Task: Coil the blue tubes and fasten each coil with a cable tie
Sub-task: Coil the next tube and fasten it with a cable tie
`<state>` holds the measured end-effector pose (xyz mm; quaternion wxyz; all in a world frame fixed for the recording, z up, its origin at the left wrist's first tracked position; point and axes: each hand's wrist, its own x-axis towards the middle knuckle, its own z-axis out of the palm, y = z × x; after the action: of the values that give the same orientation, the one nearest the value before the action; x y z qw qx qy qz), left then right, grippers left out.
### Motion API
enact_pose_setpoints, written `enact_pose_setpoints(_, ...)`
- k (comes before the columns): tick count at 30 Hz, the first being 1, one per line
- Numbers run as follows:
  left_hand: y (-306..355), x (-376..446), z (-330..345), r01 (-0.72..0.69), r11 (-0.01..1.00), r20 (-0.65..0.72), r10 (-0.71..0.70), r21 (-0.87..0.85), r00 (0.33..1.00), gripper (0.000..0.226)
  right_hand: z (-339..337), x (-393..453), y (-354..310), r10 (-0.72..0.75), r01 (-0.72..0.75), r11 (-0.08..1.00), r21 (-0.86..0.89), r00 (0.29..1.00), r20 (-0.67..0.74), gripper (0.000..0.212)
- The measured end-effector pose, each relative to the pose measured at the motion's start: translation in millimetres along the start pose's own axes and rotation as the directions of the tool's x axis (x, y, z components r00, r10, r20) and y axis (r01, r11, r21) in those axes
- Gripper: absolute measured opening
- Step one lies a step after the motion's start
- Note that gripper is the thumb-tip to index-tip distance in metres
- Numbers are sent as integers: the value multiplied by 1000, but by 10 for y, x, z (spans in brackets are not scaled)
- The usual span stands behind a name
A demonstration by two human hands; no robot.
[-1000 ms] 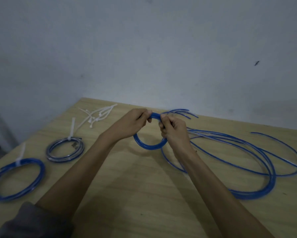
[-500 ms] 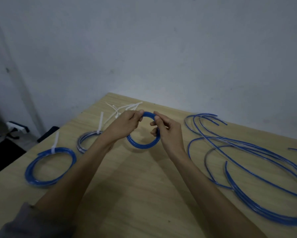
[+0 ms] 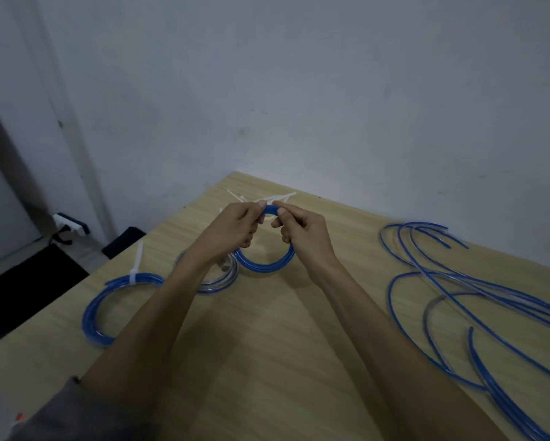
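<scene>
1. Dim room, pale wall across the top of the frame; wooden table (image 3: pixel 267 345) fills the lower half.
2. I've got the small blue coil (image 3: pixel 264 264) held up at frame centre. Left hand (image 3: pixel 232 230) and right hand (image 3: pixel 302 230) both pinch its top arc, fingertips almost meeting.
3. Spare cable ties (image 3: pixel 276 197) lie just behind my hands, near the table's far edge.
4. Two tied coils at centre-left: blue one (image 3: pixel 114 307) at the table's left edge, greyer one (image 3: pixel 222 278) partly under my left forearm.
5. Loose blue tubes (image 3: pixel 458 281) sprawl on the right side, well apart.
6. Step in hand, my read: loops are gathered, tie not on yet. Keep one hand pinching all turns flat together, free the other for a tie, then wrap at the pinch point so the turns can't spring open.
</scene>
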<state>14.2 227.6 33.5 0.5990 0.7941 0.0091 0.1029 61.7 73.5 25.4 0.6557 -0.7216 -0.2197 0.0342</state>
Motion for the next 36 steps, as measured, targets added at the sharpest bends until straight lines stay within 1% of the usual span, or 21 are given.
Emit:
enact_pose_setpoints(2,-73,26,-69,18,999,-48,-15,48,999,42,33,81,8,55,-56,998,14,997,62,25)
enact_pose_setpoints(3,-106,36,-105,13,995,-80,-5,96,997,44,51,141,22,84,-84,996,1,995,50,29)
enact_pose_setpoints(5,-151,50,-181,6,986,-136,17,167,991,45,83,304,89,109,-112,992,-52,992,-64,38)
enact_pose_setpoints(7,-181,69,-250,15,983,-185,20,185,983,44,102,496,200,47,-88,970,-226,983,-179,38)
enact_pose_setpoints(8,-195,78,-280,23,981,-206,18,191,978,44,119,582,249,16,-81,938,-336,981,-192,35)
enact_pose_setpoints(11,-246,96,-339,39,981,-251,10,189,968,44,212,760,332,16,-85,793,-604,993,-118,24)
enact_pose_setpoints(13,-268,97,-345,33,979,-264,21,199,964,45,277,804,314,38,-79,698,-712,997,-73,22)
enact_pose_setpoints(15,-275,98,-327,17,979,-262,37,202,964,44,317,818,283,50,-62,644,-763,998,-39,19)
enact_pose_setpoints(17,-278,109,-296,8,982,-257,42,189,966,44,335,826,281,47,-55,622,-781,998,-33,16)
enact_pose_setpoints(20,-287,132,-261,2,986,-261,42,167,965,43,353,831,318,26,-51,623,-781,999,-44,19)
enact_pose_setpoints(23,-305,136,-240,-10,988,-265,50,151,963,43,330,836,309,1,-56,678,-733,997,-76,22)
enact_pose_setpoints(27,-327,143,-201,-13,994,-267,42,110,963,43,276,819,261,-68,-10,733,-680,994,-88,21)
enact_pose_setpoints(31,-303,144,-131,2,1000,-234,1,16,972,42,132,733,110,-104,28,855,-518,988,-118,15)
enact_pose_setpoints(33,-278,129,-71,4,999,-220,-12,-34,975,41,1,648,-2,-148,76,873,-482,983,-113,14)
enact_pose_setpoints(36,-229,109,55,19,989,-198,-49,-148,979,39,-250,460,-159,-253,175,857,-485,962,-102,12)
